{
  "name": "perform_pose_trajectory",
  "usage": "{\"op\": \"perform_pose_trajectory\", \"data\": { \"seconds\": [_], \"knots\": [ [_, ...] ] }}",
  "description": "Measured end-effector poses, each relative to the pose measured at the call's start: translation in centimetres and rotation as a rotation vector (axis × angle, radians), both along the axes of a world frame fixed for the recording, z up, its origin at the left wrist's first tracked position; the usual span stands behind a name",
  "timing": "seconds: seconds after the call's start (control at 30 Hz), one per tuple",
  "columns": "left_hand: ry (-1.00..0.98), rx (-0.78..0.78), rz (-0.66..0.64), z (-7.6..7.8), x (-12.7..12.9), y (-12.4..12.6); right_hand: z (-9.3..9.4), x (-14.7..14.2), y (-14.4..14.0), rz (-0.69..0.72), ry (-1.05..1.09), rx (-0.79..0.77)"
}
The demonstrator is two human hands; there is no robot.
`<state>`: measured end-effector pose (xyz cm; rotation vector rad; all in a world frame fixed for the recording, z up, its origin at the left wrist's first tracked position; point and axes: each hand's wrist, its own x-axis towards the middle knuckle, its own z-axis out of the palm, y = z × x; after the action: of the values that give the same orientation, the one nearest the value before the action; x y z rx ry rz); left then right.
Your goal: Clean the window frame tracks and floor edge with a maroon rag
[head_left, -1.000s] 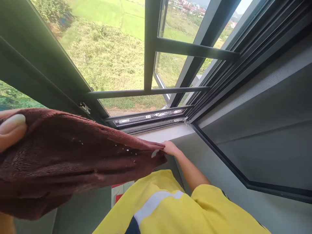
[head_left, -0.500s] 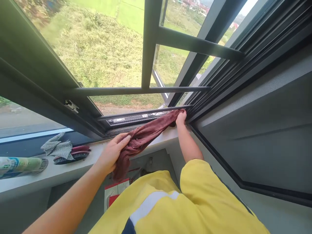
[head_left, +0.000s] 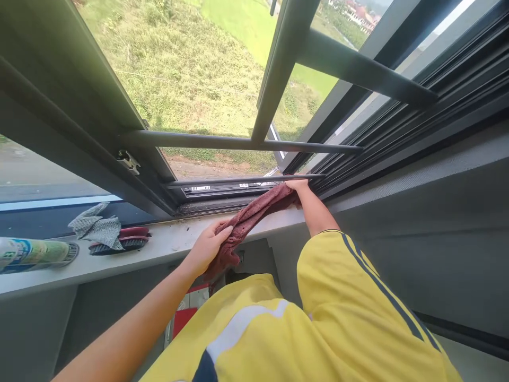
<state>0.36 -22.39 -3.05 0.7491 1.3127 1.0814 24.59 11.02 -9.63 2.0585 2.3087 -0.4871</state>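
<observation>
A dark red-brown cloth [head_left: 254, 215] stretches slantwise between my two hands, over the window sill [head_left: 175, 237]. My left hand [head_left: 209, 244] grips its lower, bunched end, thumb on top, just in front of the sill. At the cloth's far end, my right hand [head_left: 297, 184] is closed on it at the right corner of the window frame's bottom track [head_left: 222, 203]. The right fingers reach in under the lowest bar [head_left: 246, 181] and are partly hidden.
On the sill's left lie a brush [head_left: 119, 245] with a grey mesh cloth [head_left: 95, 227] over it and a spray can [head_left: 35, 255] on its side. Dark window bars [head_left: 199, 140] cross the opening. A red and white object [head_left: 185, 321] is low down, partly hidden by my shirt.
My right hand has pushed deeper beneath the lowest bar at the corner, taking the cloth's end with it. My left hand has followed to the right. The camera view has tilted.
</observation>
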Motion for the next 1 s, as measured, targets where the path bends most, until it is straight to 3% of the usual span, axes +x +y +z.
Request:
{"op": "perform_pose_trajectory", "data": {
  "seconds": [0.13, 0.33, 0.4, 0.47, 0.53, 0.63, 0.73, 0.87, 1.0],
  "knots": [
    [0.067, 0.006, 0.027, -0.6, -1.6, -2.3, 0.7, -1.8, -2.1, 0.018, -0.145, 0.029],
    [-0.077, -0.094, 0.110, -0.9, -2.8, -3.1, -1.1, -11.7, -8.9, 0.189, -0.140, 0.226],
    [-0.080, -0.112, 0.129, -1.1, -2.8, -2.5, -1.9, -13.6, -10.5, 0.267, -0.095, 0.265],
    [-0.064, -0.109, 0.133, -1.3, -2.5, -1.9, -2.4, -12.5, -10.9, 0.329, -0.036, 0.319],
    [-0.047, -0.108, 0.114, -1.3, -2.1, -1.3, -2.5, -8.6, -10.1, 0.315, -0.032, 0.376],
    [0.010, -0.091, 0.062, -0.9, -0.9, -0.5, -1.8, -1.4, -7.4, 0.163, -0.151, 0.342],
    [0.052, -0.043, -0.001, -0.3, 0.1, -0.2, -0.9, 2.0, -4.5, 0.012, -0.189, 0.200],
    [-0.003, -0.018, -0.065, -0.2, -0.1, -0.7, 0.0, -0.3, -3.3, -0.051, -0.175, 0.087],
    [0.009, -0.024, 0.014, -0.9, -1.2, -1.6, 0.2, -5.7, -5.6, 0.072, -0.111, 0.113]
  ]
}}
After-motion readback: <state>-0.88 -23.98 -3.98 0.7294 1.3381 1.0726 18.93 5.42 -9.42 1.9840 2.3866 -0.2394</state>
